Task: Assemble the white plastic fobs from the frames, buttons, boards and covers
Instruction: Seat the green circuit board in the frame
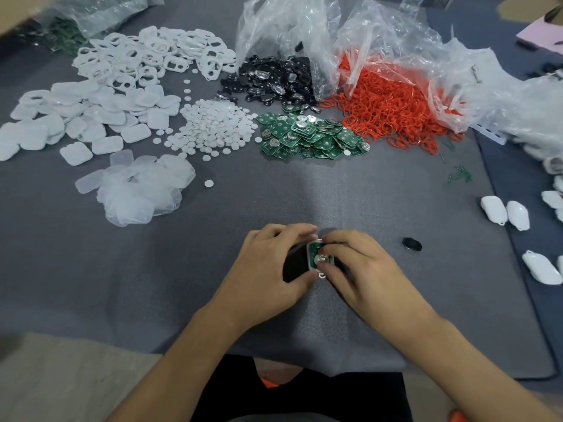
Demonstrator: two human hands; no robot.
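Left hand (268,263) and right hand (362,266) both pinch the small white plastic fob frame (320,259) holding a green board. It looks light, stiff and slippery; grip its edges.

No text, label, brand, number or sign is legible. Any markings on the green boards (310,135) in the pile, and on the board seated in the fob (315,254), are too small to read.
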